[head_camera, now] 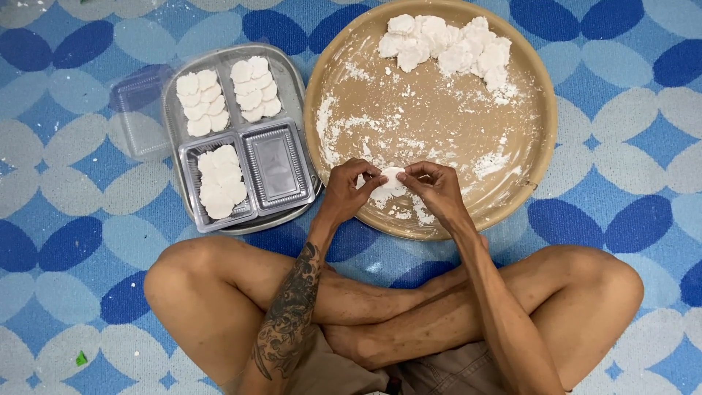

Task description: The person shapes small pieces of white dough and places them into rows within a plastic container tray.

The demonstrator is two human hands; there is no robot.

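Note:
I sit cross-legged on a patterned floor. My left hand (351, 189) and my right hand (433, 186) both pinch one small white dough piece (392, 176) between their fingertips, just above the near rim of a large round tan tray (526, 80). The tray is dusted with white flour. A heap of white dough pieces (447, 44) lies at its far side.
Left of the tan tray stands a grey tray (292, 66) holding clear plastic boxes: two filled with flat white discs (202, 101), one near box with discs (221, 187), one empty box (276, 167). A clear lid (139, 110) lies further left. My knees flank the front.

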